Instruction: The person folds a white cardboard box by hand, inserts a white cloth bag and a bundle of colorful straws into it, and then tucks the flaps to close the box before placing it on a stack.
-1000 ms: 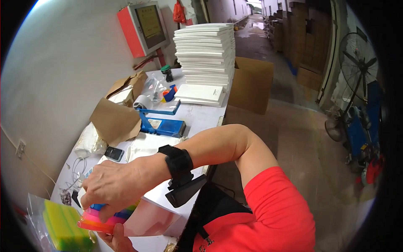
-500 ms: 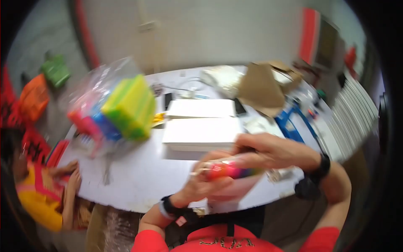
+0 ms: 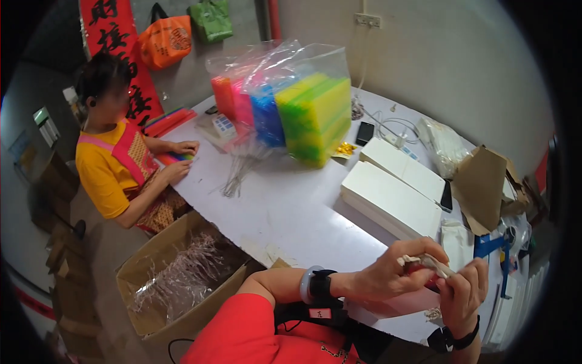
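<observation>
At the lower right, my left hand [image 3: 391, 270] and my right hand [image 3: 464, 291] close around a small red item with a pale cord-like end [image 3: 429, 263]. Fingers hide most of it, so its kind cannot be told. My left fingers pinch one side near the cord; the right thumb and fingers press the other end. A pale pink sheet or surface [image 3: 394, 303] shows below my hands. Just beyond them lies a stack of white cards or flat boxes [image 3: 388, 200], in two piles side by side.
A large clear bag of red, blue and yellow-green packs [image 3: 312, 115] stands on the white table [image 3: 273, 206]. Thin wires [image 3: 233, 173] lie before it. A co-worker [image 3: 115, 158] sits at left. An open carton [image 3: 136, 303] holds clear wrappers. Brown paper [image 3: 479, 188] lies right.
My view has swung left, bringing the co-worker and carton further in. My hands now work at the item's corded end; earlier its multicoloured length showed between them.
</observation>
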A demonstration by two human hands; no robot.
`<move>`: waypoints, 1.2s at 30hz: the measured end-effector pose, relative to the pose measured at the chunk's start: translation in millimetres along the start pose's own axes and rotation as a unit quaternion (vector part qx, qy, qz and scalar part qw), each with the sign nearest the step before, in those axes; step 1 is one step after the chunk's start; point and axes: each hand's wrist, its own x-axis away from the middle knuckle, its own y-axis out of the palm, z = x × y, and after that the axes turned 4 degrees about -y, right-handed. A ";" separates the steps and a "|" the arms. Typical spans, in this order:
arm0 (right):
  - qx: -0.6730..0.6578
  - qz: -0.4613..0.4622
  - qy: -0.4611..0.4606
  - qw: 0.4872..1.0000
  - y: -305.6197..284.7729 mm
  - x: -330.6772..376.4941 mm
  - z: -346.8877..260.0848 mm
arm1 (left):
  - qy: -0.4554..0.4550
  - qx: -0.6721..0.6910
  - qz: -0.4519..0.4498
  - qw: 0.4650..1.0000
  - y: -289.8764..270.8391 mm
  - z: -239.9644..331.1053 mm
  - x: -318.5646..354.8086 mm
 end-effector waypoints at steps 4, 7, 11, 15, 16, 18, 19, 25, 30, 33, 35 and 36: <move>-0.036 0.046 0.046 0.997 1.6 12.5 -4.6 | 0.085 -0.013 -0.011 0.996 4.4 7.5 6.4; -0.088 0.034 0.149 0.984 -5.9 15.3 -5.6 | 0.120 -0.125 -0.018 0.985 0.2 19.3 9.4; -0.016 -0.009 0.101 0.995 -17.6 6.4 -17.3 | 0.153 -0.202 -0.076 0.964 -10.7 26.2 -1.8; -0.025 -0.101 0.063 0.993 -21.3 -26.1 -13.5 | 0.122 -0.310 -0.065 0.941 -27.0 41.1 1.6; -0.022 -0.094 0.047 0.994 -17.6 -26.9 -11.4 | 0.078 -0.300 -0.077 0.948 -29.2 44.9 -3.0; -0.007 -0.079 0.011 0.997 -13.2 -19.7 -5.8 | 0.037 -0.308 -0.121 0.943 -31.5 53.0 -12.9; 0.001 -0.076 -0.009 0.997 -13.6 -13.2 -2.3 | 0.038 -0.322 -0.147 0.934 -32.9 52.6 -18.9; 0.039 -0.017 -0.027 0.999 -9.9 5.0 3.1 | 0.015 -0.386 -0.158 0.909 -20.2 58.4 -18.6; 0.044 0.013 -0.052 0.998 -8.0 9.3 -1.6 | -0.028 -0.302 -0.116 0.946 -18.1 50.9 -7.6; 0.023 -0.014 -0.041 0.999 -9.7 7.4 0.9 | -0.089 -0.243 -0.132 0.957 -23.6 55.4 -14.0; 0.009 -0.005 -0.037 0.999 -6.2 7.6 2.3 | -0.118 -0.214 -0.138 0.960 -25.5 57.8 -14.7; -0.003 0.004 -0.031 0.999 -4.2 8.3 3.3 | -0.108 -0.239 -0.139 0.955 -26.3 57.6 -14.2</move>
